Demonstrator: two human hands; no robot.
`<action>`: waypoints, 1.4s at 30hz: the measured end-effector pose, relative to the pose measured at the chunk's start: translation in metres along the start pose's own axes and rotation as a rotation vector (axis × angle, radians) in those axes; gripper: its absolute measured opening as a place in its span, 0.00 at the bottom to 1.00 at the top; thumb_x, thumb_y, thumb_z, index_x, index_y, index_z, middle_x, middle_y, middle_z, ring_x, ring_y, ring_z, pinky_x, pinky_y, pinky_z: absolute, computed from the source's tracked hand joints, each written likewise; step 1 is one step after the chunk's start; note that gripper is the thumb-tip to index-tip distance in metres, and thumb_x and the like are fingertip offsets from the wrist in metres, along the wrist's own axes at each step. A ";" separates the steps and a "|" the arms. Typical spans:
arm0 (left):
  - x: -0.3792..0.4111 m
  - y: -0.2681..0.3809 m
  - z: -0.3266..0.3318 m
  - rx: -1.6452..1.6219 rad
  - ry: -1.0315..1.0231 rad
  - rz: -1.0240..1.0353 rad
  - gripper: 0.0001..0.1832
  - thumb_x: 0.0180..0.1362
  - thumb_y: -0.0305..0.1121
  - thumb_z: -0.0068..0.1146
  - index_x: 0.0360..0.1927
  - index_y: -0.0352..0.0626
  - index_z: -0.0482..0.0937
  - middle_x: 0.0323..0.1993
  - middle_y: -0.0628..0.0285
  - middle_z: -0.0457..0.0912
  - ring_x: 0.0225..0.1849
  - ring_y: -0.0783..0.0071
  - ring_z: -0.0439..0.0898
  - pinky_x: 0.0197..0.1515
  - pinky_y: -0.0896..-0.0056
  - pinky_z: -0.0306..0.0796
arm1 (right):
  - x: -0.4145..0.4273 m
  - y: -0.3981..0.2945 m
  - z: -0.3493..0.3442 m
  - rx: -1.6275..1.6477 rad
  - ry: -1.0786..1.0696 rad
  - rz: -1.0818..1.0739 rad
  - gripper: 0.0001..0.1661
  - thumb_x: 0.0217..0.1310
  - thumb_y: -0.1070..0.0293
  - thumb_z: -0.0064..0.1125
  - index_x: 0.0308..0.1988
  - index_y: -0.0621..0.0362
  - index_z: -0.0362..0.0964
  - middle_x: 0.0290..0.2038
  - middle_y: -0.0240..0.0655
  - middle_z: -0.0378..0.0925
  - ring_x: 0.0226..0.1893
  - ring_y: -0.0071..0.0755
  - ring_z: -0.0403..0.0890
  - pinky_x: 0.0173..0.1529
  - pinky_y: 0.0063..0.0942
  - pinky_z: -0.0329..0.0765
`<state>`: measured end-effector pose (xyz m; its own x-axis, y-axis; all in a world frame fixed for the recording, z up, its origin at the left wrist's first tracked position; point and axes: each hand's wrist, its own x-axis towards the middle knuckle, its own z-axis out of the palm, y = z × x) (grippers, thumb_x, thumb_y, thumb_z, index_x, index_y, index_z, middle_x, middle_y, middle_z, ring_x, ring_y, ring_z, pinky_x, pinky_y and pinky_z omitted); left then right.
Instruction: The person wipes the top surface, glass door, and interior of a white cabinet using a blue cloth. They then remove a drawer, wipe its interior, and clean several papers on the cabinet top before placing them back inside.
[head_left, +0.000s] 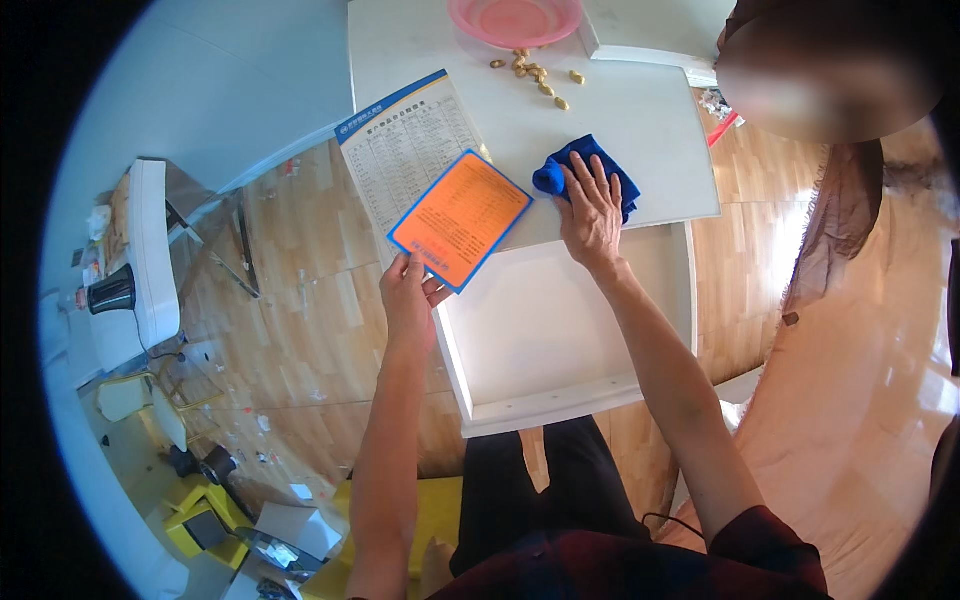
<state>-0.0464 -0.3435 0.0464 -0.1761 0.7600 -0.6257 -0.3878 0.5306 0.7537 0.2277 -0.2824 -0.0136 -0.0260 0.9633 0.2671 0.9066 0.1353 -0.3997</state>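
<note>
My left hand (409, 300) grips the lower corner of an orange card (461, 221) with a blue border and printed writing. Behind that card lies a white printed sheet (405, 139) with a blue header and a table of writing. It sticks out past the table's left edge; whether my fingers also hold it I cannot tell. My right hand (592, 214) presses flat, fingers spread, on a folded blue cloth (551, 178) near the front edge of the white tabletop (645, 142). Below it a white drawer (555, 330) is pulled out towards me.
A pink basin (517, 22) stands at the far edge, with several peanuts (536, 73) scattered before it. At the upper right is a person (832, 75). A white side table (154, 255) and a yellow stool (435, 495) are on the left; an orange-brown sheet (847, 397) spreads at right.
</note>
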 end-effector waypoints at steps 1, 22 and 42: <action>0.004 0.002 -0.002 0.010 -0.023 0.015 0.13 0.79 0.36 0.44 0.52 0.38 0.75 0.48 0.57 0.85 0.41 0.66 0.90 0.42 0.66 0.87 | 0.001 0.000 0.003 0.024 0.020 0.024 0.29 0.66 0.63 0.64 0.65 0.51 0.74 0.72 0.36 0.70 0.76 0.50 0.62 0.77 0.60 0.53; 0.029 -0.043 -0.018 -0.632 -0.319 -0.185 0.43 0.71 0.71 0.38 0.68 0.42 0.71 0.61 0.57 0.80 0.62 0.60 0.80 0.65 0.57 0.75 | -0.032 -0.115 0.004 0.379 -0.443 -0.433 0.27 0.67 0.61 0.62 0.64 0.50 0.76 0.71 0.36 0.71 0.77 0.46 0.61 0.79 0.58 0.51; 0.041 -0.028 -0.001 -0.521 -0.162 -0.175 0.21 0.74 0.46 0.54 0.57 0.39 0.78 0.52 0.57 0.84 0.53 0.63 0.84 0.59 0.60 0.78 | -0.043 -0.087 -0.003 0.430 -0.425 -0.468 0.23 0.64 0.63 0.66 0.58 0.54 0.79 0.69 0.32 0.75 0.75 0.42 0.66 0.78 0.54 0.57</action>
<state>-0.0439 -0.3277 -0.0002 0.0561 0.7473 -0.6621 -0.8005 0.4301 0.4175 0.1516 -0.3359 0.0125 -0.6057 0.7778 0.1676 0.5193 0.5460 -0.6574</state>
